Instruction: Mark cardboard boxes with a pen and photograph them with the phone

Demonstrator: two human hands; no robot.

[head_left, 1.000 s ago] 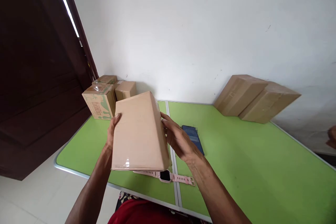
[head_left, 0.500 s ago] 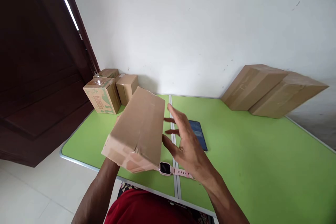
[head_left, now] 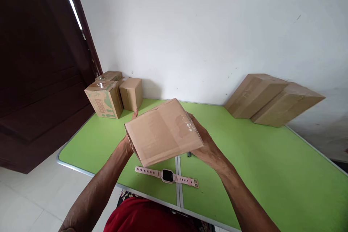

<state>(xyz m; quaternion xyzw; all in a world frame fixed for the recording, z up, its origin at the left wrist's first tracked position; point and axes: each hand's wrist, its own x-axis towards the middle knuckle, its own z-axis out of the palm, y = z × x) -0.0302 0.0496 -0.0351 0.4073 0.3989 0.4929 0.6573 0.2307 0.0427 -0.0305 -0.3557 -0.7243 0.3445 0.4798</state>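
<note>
A brown cardboard box (head_left: 161, 132) with clear tape is held up over the green table, tilted, between both hands. My left hand (head_left: 130, 139) grips its left end, thumb sticking up behind the edge. At the opposite end, my right hand (head_left: 202, 137) clasps the box, its fingers partly hidden behind the cardboard. Below the box a smartwatch (head_left: 167, 175) with a pink strap lies stretched out across the table's seam. Just a dark corner of the tablet (head_left: 189, 154) shows under the box near my right hand.
Small cardboard boxes, among them a printed box (head_left: 104, 103) and a plain box (head_left: 132, 92), stand at the table's back left. Two larger boxes (head_left: 255, 94) lean together at the back right. A dark door (head_left: 40, 61) is on the left; a white wall runs behind the green table (head_left: 244, 174).
The box has been turned so that its length runs crosswise. My right hand, apart from it before, now grips its right end. The tablet has become mostly covered from view.
</note>
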